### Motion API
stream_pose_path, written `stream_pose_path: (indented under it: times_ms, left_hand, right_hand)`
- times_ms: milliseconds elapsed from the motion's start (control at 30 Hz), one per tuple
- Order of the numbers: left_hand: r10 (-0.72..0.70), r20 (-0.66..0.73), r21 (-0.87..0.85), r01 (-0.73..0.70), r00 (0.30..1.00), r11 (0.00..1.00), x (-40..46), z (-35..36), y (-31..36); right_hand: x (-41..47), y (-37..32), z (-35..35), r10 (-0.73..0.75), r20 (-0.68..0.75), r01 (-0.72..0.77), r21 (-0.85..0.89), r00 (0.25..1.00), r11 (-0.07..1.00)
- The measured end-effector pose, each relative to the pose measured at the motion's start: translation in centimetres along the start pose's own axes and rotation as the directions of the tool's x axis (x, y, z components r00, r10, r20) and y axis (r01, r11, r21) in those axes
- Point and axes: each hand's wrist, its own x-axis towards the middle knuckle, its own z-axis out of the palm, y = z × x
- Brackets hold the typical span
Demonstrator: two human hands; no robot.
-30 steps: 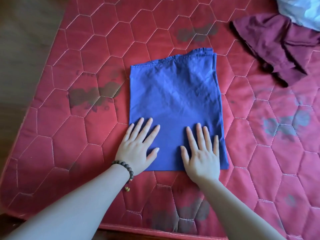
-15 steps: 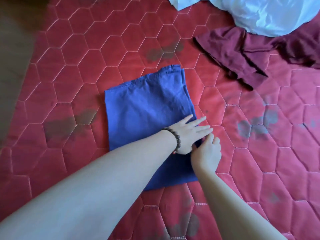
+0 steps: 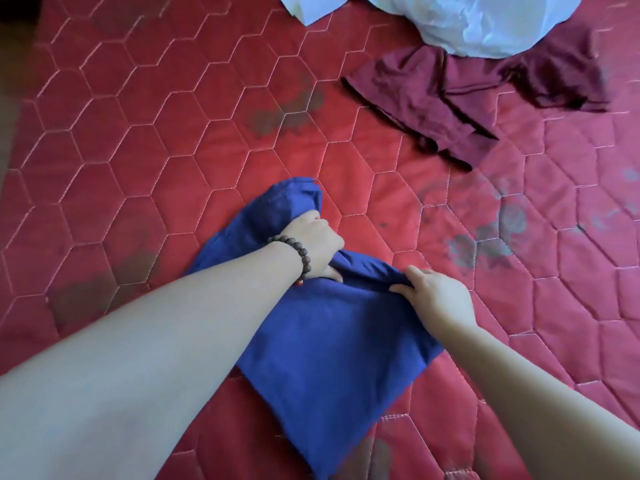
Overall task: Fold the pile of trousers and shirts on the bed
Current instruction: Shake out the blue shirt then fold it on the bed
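Observation:
A folded blue garment (image 3: 332, 355) lies on the red quilted mattress (image 3: 173, 168), now bunched and partly lifted. My left hand (image 3: 317, 244), with a bead bracelet on the wrist, grips the garment near its far end. My right hand (image 3: 436, 299) pinches the garment's right edge, raising a ridge of cloth between the two hands. A crumpled maroon garment (image 3: 450, 102) lies at the upper right, apart from the blue one. A pale blue-white garment (image 3: 467, 22) lies behind the maroon one, overlapping its far edge.
The mattress's left edge (image 3: 14, 140) runs along a brown floor (image 3: 14, 57) at the upper left. Dark stains mark the mattress at several spots, such as right of my hands (image 3: 485, 244).
Both hands were flat on the smoothed blue garment a second ago. They moved to its right side and now grip it, and the garment is bunched and turned. The camera has shifted toward the pile.

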Motion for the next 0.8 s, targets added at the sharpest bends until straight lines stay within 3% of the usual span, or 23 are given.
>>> stream_pose_path:
  times_ms: [100,300,467,600,733,800]
  left_hand:
    - [-0.019,-0.115,-0.094,0.008,0.993,0.996,-1.2,1.2,-1.1]
    - [-0.092,-0.082,-0.271,0.067,0.992,0.96,-2.9,3.4,-3.6]
    - [-0.169,-0.119,-0.339,0.12,0.978,0.933,-5.6,3.8,-4.7]
    - [-0.298,-0.253,-0.305,0.216,0.921,0.928,-6.7,-0.2,-7.5]
    - [-0.359,-0.479,-0.216,0.289,0.801,0.933,-8.0,-7.9,-11.7]
    - [-0.328,-0.589,-0.167,0.285,0.739,0.944,-9.1,-10.8,-13.1]
  right_hand:
    - [0.7,1.5,-0.4,-0.037,-0.026,0.035,-0.083,0.999,0.996]
    - [1.5,1.2,-0.3,-0.006,-0.022,0.004,-0.083,1.0,0.997]
    - [2.7,0.4,-2.8,-0.127,0.015,0.127,-0.02,0.992,0.992]
    - [6.1,-1.1,-8.5,-0.16,-0.246,0.15,-0.057,0.956,0.987]
    - [9.4,-2.6,-16.5,-0.205,-0.548,0.203,-0.065,0.811,0.977]
    - [10.0,-3.3,-19.7,-0.254,-0.619,0.25,-0.095,0.743,0.963]
